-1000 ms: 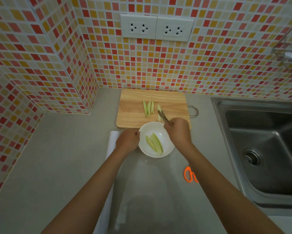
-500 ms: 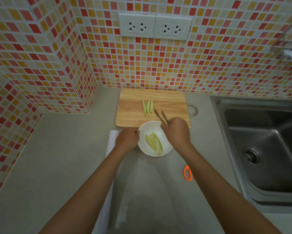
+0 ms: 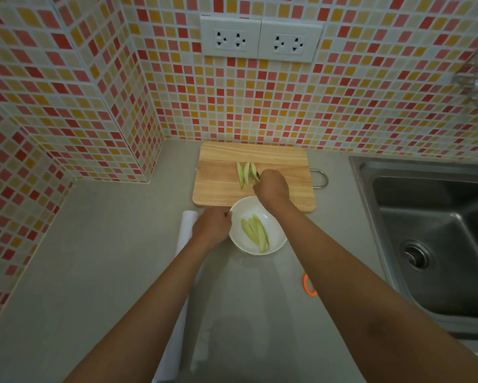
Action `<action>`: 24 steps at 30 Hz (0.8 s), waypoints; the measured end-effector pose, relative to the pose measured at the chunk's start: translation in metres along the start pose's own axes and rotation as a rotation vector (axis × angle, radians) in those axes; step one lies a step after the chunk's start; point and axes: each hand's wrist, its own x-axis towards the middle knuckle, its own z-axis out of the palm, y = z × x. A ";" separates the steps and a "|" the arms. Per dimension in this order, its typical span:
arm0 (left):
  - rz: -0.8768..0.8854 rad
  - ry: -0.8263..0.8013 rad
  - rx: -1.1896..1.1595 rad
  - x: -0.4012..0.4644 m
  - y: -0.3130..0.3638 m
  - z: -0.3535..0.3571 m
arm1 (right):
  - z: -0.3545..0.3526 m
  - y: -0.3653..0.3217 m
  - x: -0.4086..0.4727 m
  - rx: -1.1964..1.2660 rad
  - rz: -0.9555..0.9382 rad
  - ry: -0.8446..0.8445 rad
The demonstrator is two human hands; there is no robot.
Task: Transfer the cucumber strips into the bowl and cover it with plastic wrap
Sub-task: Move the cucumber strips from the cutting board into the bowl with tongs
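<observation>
Three pale green cucumber strips (image 3: 245, 174) lie side by side on the wooden cutting board (image 3: 284, 172). My right hand (image 3: 272, 186) grips small metal tongs (image 3: 255, 176) whose tips touch the rightmost strip. A white bowl (image 3: 276, 239) stands on the counter just in front of the board, and several strips (image 3: 255, 232) lie inside it. My left hand (image 3: 213, 223) holds the bowl's left rim. A roll of plastic wrap (image 3: 186, 226) lies along the counter, partly hidden under my left arm.
Orange-handled scissors (image 3: 308, 284) lie on the grey counter, mostly hidden by my right forearm. A steel sink (image 3: 436, 239) fills the right side. Tiled walls close off the back and left, with two sockets (image 3: 260, 40) above the board.
My right hand dropped a strip into the bowl, then moved with the tongs back over the board to the three strips. My left hand stayed on the bowl.
</observation>
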 end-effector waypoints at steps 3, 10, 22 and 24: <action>0.003 -0.005 0.004 0.000 -0.001 -0.001 | -0.010 0.010 -0.018 0.144 0.020 0.047; 0.019 -0.005 -0.003 0.000 -0.001 -0.001 | -0.021 0.043 -0.120 0.300 -0.037 0.045; 0.015 -0.004 0.015 0.004 -0.001 0.001 | -0.028 0.014 -0.064 0.194 0.014 0.085; 0.019 -0.004 0.014 0.003 -0.001 0.000 | -0.021 0.002 -0.039 0.113 -0.013 0.037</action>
